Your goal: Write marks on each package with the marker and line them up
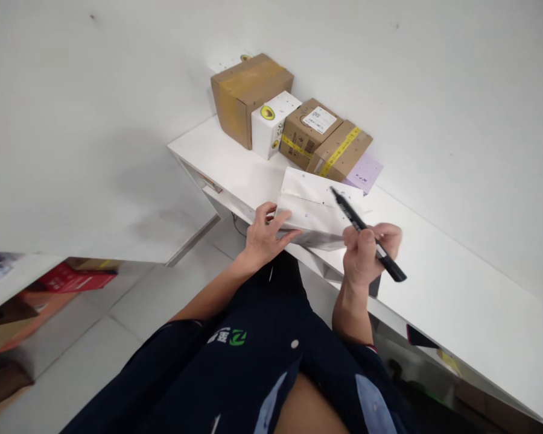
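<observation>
A white box (319,208) lies at the front edge of the white desk, marked with small dark specks and a seam across its top. My left hand (268,234) grips its left end, fingers at the corner and thumb along the front side. Above the box's right end, my right hand (366,253) is closed around a black marker pen (350,212). The pen slants up and left, its narrow end over the box top. Whether that end touches the box I cannot tell. My right hand partly hides the box's right end.
Along the wall behind stand a large brown carton (239,99), a white avocado-print box (271,123), two smaller taped cartons (305,135) and a lilac box (364,172). The white desk (457,301) stretches right. A red box (76,277) sits on a shelf at lower left.
</observation>
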The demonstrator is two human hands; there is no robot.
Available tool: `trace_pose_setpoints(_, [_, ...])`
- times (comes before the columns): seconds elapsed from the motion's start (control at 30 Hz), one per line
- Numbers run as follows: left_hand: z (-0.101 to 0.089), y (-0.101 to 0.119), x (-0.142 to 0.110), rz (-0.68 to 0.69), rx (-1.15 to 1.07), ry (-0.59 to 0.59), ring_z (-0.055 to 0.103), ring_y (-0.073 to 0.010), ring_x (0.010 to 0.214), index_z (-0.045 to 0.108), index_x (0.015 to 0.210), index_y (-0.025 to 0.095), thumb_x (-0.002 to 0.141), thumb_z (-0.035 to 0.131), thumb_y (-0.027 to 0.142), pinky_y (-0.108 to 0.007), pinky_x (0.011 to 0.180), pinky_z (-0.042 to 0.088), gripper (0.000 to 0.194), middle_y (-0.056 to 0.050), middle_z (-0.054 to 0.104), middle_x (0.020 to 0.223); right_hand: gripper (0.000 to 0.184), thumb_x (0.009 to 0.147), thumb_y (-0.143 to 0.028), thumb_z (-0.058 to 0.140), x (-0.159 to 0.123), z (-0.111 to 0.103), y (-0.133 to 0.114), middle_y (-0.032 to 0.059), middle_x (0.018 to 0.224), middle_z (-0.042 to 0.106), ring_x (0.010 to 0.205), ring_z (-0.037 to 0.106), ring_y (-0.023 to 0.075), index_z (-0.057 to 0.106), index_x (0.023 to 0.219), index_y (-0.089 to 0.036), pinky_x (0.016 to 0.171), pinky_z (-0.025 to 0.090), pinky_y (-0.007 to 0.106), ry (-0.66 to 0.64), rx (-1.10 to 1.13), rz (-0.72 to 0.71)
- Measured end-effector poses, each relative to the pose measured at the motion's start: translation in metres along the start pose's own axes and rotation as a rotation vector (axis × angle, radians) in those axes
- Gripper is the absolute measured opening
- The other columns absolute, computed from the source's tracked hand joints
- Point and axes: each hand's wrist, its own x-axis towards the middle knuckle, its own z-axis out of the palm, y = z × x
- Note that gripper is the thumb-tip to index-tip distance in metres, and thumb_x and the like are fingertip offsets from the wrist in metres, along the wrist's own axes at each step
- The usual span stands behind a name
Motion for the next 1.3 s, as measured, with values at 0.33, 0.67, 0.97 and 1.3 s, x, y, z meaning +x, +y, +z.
trace_pose_setpoints(0.33, [-0.001, 0.001, 0.000, -0.020, 0.055, -0.052, 0.062, -0.0233, 0.110, 0.064, 0.117, 0.023, 0.090, 0.067, 0.058, -0.033, 0.081, 0.064, 0.044, -0.013, 0.053, 0.123, 0.022, 0.089, -0.041, 0.071, 0.000, 0.018, 0.011, -0.0037, 0.075, 0.075, 0.068, 0.075, 0.0147, 0.064, 0.102, -0.024, 0.066, 0.062, 0.029, -0.269, -0.157, 0.273])
trace_pose_setpoints(0.67, [0.000, 0.003, 0.000, 0.013, 0.060, -0.003, 0.062, -0.0212, 0.109, 0.064, 0.118, 0.024, 0.092, 0.066, 0.053, -0.030, 0.080, 0.062, 0.039, -0.012, 0.052, 0.122, 0.014, 0.094, -0.039, 0.066, -0.007, 0.018, 0.024, -0.0052, 0.072, 0.064, 0.063, 0.068, 0.0115, 0.062, 0.095, -0.025, 0.057, 0.053, 0.024, -0.333, -0.255, 0.175])
trace_pose_setpoints(0.97, [-0.001, 0.001, -0.001, -0.014, 0.041, -0.038, 0.061, -0.0220, 0.110, 0.066, 0.119, 0.024, 0.089, 0.070, 0.054, -0.032, 0.082, 0.062, 0.042, -0.011, 0.052, 0.124, 0.015, 0.095, -0.039, 0.064, -0.007, 0.015, 0.025, -0.0036, 0.077, 0.065, 0.067, 0.065, 0.0124, 0.062, 0.099, -0.025, 0.064, 0.052, 0.028, -0.411, -0.375, 0.204])
trace_pose_setpoints(1.3, [0.000, 0.002, -0.002, -0.035, 0.049, -0.047, 0.061, -0.0229, 0.110, 0.066, 0.117, 0.024, 0.088, 0.071, 0.055, -0.033, 0.082, 0.063, 0.043, -0.012, 0.053, 0.124, 0.017, 0.094, -0.040, 0.065, -0.007, 0.014, 0.026, -0.0044, 0.077, 0.065, 0.067, 0.065, 0.0121, 0.063, 0.098, -0.024, 0.064, 0.052, 0.028, -0.395, -0.374, 0.218])
